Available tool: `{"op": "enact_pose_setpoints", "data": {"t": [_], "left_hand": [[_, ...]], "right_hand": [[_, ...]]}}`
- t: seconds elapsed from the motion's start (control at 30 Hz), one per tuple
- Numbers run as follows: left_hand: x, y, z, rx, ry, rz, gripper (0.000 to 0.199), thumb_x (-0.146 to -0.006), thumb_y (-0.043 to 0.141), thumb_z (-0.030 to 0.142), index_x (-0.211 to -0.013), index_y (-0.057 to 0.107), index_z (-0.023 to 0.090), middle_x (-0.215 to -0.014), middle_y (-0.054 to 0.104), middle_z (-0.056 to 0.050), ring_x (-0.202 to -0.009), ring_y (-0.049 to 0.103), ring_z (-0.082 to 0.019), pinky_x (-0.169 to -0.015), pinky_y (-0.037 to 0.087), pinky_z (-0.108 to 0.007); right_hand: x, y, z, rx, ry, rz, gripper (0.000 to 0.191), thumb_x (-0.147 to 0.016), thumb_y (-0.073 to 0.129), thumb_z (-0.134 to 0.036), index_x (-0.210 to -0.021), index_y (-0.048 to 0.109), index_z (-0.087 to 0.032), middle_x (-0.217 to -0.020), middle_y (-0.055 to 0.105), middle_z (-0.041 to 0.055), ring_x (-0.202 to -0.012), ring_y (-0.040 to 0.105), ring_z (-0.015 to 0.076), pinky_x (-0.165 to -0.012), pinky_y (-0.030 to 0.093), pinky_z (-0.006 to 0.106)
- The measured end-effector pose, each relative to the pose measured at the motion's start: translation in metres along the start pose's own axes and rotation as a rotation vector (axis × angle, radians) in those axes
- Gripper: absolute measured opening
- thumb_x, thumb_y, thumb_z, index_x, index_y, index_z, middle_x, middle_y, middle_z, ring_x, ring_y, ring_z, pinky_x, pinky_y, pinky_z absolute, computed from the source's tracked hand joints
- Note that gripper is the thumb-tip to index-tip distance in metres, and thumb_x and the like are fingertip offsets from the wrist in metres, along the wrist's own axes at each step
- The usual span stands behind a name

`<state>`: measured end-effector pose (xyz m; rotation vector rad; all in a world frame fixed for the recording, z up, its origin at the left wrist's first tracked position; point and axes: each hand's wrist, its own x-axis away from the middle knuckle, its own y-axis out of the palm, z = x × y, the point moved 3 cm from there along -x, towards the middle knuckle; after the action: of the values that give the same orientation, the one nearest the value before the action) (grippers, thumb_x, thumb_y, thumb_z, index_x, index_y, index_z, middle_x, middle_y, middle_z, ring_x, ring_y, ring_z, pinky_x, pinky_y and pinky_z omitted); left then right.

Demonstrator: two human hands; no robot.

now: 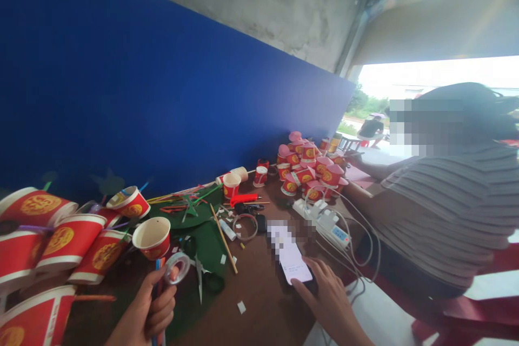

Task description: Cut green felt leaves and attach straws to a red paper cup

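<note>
My left hand (pixel 152 303) is closed around a thin bundle of blue and orange sticks (pixel 159 264). A roll of clear tape (pixel 178 268) sits at the same hand, with a fingertip through its ring. A red paper cup (pixel 153 238) with a white inside stands just beyond it. My right hand (pixel 330 294) grips the lower end of a smartphone (pixel 295 262) with a lit white screen, thumb on its near edge. Part of the phone's picture is blurred out. Scissors (pixel 198 275) with black handles lie between my hands.
Several red cups (pixel 73 240) are heaped at left; cups with pink tops (pixel 308 167) pile up at the back. A white power strip (pixel 324 224) with loose cables lies right of the phone. A wooden stick (pixel 224 238) and red glue gun (pixel 244 198) lie mid-table. A person (pixel 446 211) sits at right.
</note>
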<state>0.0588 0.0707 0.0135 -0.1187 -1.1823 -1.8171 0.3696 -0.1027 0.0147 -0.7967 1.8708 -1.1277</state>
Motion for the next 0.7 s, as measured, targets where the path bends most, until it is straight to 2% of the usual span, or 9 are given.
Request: {"op": "enact_pose_setpoints", "data": {"t": [0.17, 0.37, 0.7], "left_hand": [[-0.0038, -0.0043, -0.0016, 0.010, -0.009, -0.043, 0.029, -0.052, 0.074, 0.030, -0.065, 0.050, 0.019, -0.042, 0.009, 0.015, -0.036, 0.003, -0.001, -0.033, 0.003, -0.015], [-0.0015, -0.0054, -0.0013, 0.008, -0.001, -0.023, 0.029, -0.051, 0.074, 0.028, -0.066, 0.050, 0.019, -0.043, 0.009, 0.015, -0.036, 0.003, -0.001, -0.034, 0.004, -0.016], [-0.0011, -0.0018, 0.0001, -0.004, 0.000, -0.022, 0.027, -0.050, 0.073, 0.025, -0.064, 0.051, 0.019, -0.041, 0.010, 0.015, -0.036, 0.004, -0.001, -0.033, 0.004, -0.016]], "right_hand": [[-0.0009, 0.0021, -0.0008, 0.005, 0.006, -0.011, 0.042, -0.077, 0.051, -0.050, -0.110, 0.053, -0.024, -0.112, 0.058, 0.0088, -0.104, 0.054, 0.0268, -0.082, 0.043, 0.042], [-0.0025, 0.0007, -0.0026, 0.028, -0.018, 0.003, 0.043, -0.076, 0.051, -0.051, -0.111, 0.054, -0.026, -0.116, 0.055, 0.0075, -0.107, 0.052, 0.0266, -0.083, 0.043, 0.041], [0.0007, 0.0019, -0.0009, 0.053, -0.005, 0.017, 0.044, -0.075, 0.053, -0.049, -0.110, 0.054, -0.023, -0.117, 0.055, 0.0088, -0.108, 0.050, 0.0276, -0.084, 0.043, 0.042]]}}
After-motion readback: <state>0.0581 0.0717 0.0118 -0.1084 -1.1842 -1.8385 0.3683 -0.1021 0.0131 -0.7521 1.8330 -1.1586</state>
